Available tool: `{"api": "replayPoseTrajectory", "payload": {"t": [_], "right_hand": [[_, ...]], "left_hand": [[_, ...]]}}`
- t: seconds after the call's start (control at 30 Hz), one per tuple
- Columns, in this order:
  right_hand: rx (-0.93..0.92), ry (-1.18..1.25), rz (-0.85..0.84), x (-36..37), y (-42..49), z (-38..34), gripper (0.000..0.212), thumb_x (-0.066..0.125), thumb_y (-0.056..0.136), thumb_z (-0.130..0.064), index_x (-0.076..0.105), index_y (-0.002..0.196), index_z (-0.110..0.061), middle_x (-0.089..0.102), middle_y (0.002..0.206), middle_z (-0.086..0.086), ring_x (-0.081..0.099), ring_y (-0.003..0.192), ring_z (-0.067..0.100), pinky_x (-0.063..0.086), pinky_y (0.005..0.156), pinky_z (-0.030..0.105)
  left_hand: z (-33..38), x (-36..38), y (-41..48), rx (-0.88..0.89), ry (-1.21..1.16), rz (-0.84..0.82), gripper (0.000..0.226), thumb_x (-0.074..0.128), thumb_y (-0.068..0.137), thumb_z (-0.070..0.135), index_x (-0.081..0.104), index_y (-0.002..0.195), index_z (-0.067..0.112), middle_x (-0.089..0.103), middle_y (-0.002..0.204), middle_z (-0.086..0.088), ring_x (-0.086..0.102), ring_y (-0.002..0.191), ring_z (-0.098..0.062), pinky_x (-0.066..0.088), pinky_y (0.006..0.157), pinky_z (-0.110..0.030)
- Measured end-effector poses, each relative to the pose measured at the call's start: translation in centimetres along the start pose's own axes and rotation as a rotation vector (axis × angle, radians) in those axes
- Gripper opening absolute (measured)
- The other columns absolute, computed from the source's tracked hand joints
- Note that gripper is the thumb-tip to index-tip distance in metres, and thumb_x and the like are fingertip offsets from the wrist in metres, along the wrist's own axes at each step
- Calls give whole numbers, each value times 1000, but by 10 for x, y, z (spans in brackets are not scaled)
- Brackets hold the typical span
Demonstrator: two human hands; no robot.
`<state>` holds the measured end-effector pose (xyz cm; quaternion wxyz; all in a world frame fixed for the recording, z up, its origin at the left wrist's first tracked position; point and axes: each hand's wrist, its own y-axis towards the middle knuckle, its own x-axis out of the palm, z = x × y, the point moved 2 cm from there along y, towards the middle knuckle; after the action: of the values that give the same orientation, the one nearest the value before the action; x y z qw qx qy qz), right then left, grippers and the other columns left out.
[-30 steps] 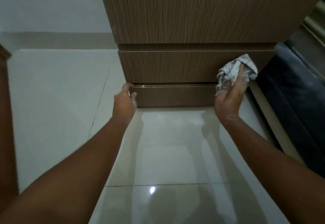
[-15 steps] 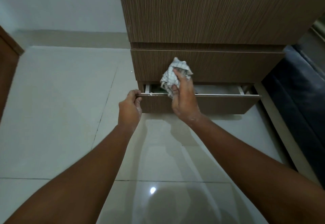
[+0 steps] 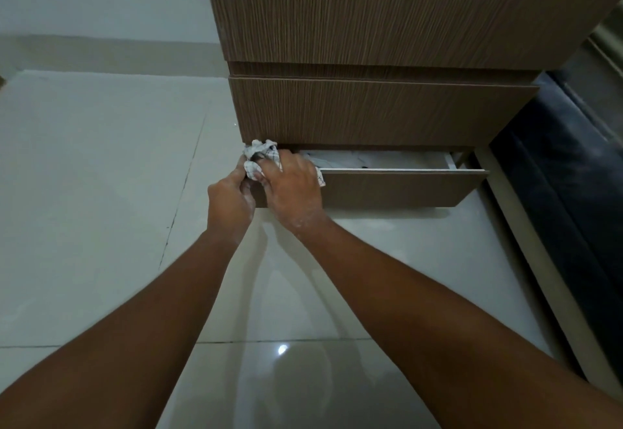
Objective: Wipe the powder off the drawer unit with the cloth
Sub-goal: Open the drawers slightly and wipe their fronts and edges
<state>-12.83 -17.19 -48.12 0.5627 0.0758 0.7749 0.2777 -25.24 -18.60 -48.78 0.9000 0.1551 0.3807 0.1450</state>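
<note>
A brown wood-grain drawer unit (image 3: 381, 108) stands on the floor ahead. Its bottom drawer (image 3: 397, 189) is pulled partly out, and pale contents show inside. A crumpled white checked cloth (image 3: 259, 155) is pressed on the drawer's top left corner by my right hand (image 3: 291, 181), which grips it. My left hand (image 3: 229, 201) holds the drawer front's left end, right beside the cloth. White powder dusts both hands and my right wrist. The corner under the cloth is hidden.
Glossy pale floor tiles (image 3: 101, 192) spread to the left and in front. A dark upholstered piece of furniture (image 3: 573, 192) stands close on the right of the unit. A white wall with a skirting band (image 3: 101, 51) runs behind.
The bottom drawer has come out. My right hand has carried the cloth from the right side leftward along the drawer's top edge to its left corner, next to my left hand.
</note>
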Motion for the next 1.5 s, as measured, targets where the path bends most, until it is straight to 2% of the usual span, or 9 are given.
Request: {"api": "replayPoseTrajectory", "payload": {"t": [0.2,0.4,0.63,0.8,0.93,1.17,1.3,1.43,1.5], "right_hand": [[8,-51,88,-3,-13,33,18,70,91,-25,68,109,-21,61,94,8,58,83,28,47,75,40],[27,-86,229,-20,-33,95,12,74,88,-16,71,99,-15,62,89,13,56,76,30,43,69,38],[82,-129,239,-52,-58,178,17,59,96,-21,71,103,-10,65,99,19,59,84,36,47,74,41],[134,-154,267,-77,-73,222,20,55,96,-20,69,100,-6,64,101,21,57,89,36,44,78,40],[234,-141,244,-93,-82,251,32,45,100,-27,69,100,-6,64,102,21,58,88,37,43,79,40],[592,21,290,-120,-97,286,35,41,103,-24,63,117,-1,58,123,25,55,110,35,42,98,34],[928,254,310,-127,-107,290,33,43,102,-12,58,128,1,53,131,23,52,121,33,37,99,23],[1079,469,692,-122,-116,277,38,44,107,-12,45,143,1,57,126,3,61,100,-13,44,83,2],[1055,489,772,-120,-112,257,40,42,108,-15,44,143,4,55,135,14,57,107,-15,38,88,-4]], "left_hand": [[-2,5,-3,-20,-40,18,38,57,96,0,59,134,-2,75,92,-21,67,72,-20,46,78,-15],[4,5,-6,-70,-78,12,38,54,99,-2,56,137,-3,73,96,-22,61,77,-14,34,76,11],[0,10,-8,-112,-121,10,38,53,99,0,55,138,-3,71,110,-24,60,87,-16,27,82,14],[-7,15,-7,-125,-133,3,38,52,100,2,55,138,-2,70,112,-24,48,76,34,25,85,15],[-10,16,-7,-116,-133,14,39,50,102,4,52,140,-2,69,115,-24,41,79,41,26,86,14],[-3,16,-12,-135,-83,52,41,48,103,7,49,143,2,60,100,-5,52,80,31,32,82,10],[-3,16,-12,-67,-12,62,44,50,102,8,47,146,3,70,105,-28,68,92,-38,41,89,-24],[-8,14,-9,-59,18,52,47,52,101,7,46,147,2,71,103,-27,69,93,-39,41,88,-23],[-8,14,-7,-75,6,59,47,52,100,5,46,147,1,71,107,-25,68,95,-33,39,88,-16]]}}
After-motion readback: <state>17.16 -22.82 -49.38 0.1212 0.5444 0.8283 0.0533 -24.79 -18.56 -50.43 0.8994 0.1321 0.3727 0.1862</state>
